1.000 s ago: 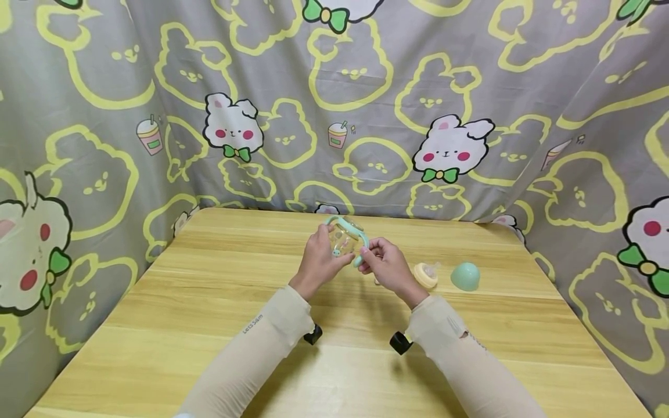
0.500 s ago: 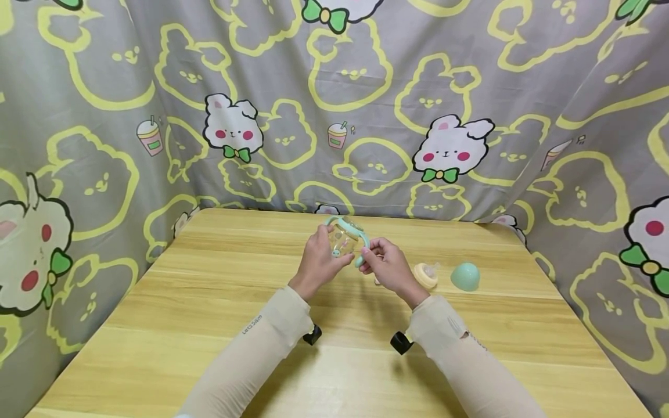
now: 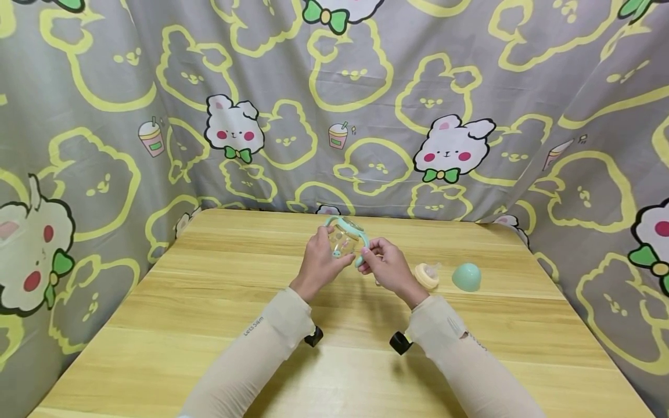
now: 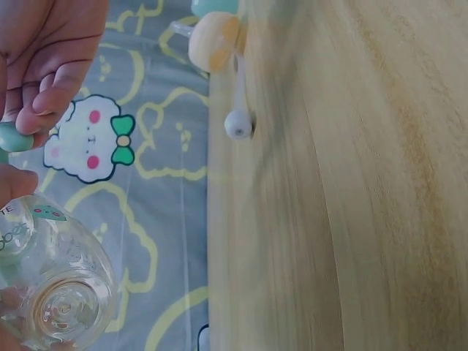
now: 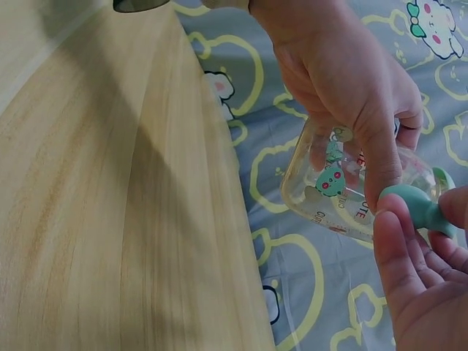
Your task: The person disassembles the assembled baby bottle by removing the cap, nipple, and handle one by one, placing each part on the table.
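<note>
A clear baby bottle (image 3: 342,241) with printed cartoon figures is tilted above the table, a mint-green two-handled ring around its neck. My left hand (image 3: 321,258) grips the bottle's body, its thumb along the near side. At the ring's right side, my right hand (image 3: 385,262) pinches the mint-green handle (image 5: 413,207) between thumb and fingers. The left wrist view shows the bottle's round base (image 4: 69,307) low at the left. Beyond my right wrist lies a cream collar (image 3: 426,276) with a clear nipple; from it runs a straw with a white weighted end (image 4: 239,124).
A mint-green dome cap (image 3: 466,277) stands on the wooden table (image 3: 209,325), right of the collar. A grey curtain (image 3: 282,75) with cartoon rabbits hangs behind the table and along both sides. Black wrist cameras (image 3: 400,342) jut from under both sleeves.
</note>
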Available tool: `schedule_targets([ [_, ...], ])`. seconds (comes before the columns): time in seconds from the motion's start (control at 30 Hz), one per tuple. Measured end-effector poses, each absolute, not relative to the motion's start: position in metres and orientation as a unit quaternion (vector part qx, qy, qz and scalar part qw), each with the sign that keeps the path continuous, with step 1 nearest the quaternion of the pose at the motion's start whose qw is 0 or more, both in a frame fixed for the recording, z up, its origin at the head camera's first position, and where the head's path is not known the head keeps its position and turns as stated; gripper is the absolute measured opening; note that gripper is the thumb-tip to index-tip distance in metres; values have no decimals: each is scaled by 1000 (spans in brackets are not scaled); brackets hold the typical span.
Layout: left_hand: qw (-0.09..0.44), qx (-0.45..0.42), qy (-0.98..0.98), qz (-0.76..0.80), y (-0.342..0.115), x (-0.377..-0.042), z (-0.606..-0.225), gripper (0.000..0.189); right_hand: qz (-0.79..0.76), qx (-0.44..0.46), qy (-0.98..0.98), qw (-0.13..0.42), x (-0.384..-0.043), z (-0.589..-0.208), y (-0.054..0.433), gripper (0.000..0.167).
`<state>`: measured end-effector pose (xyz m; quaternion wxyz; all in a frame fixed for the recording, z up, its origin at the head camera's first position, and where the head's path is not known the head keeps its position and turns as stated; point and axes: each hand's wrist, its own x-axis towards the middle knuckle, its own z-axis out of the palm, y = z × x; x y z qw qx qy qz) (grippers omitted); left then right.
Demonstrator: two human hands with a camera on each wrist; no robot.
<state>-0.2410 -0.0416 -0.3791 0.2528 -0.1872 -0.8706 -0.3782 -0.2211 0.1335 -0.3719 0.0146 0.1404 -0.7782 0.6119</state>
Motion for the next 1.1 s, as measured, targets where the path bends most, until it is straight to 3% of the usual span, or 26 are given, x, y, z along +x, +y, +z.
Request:
schedule_targets([
  [0.7, 266, -204, -864, -375, -39, -240, -381, 61, 602, 126, -788, 20, -221, -370, 134, 20],
  [1.1, 228, -199, -877, -374, -41, -240, -381, 65, 607, 134, -782, 41, -222, -362, 144, 21],
])
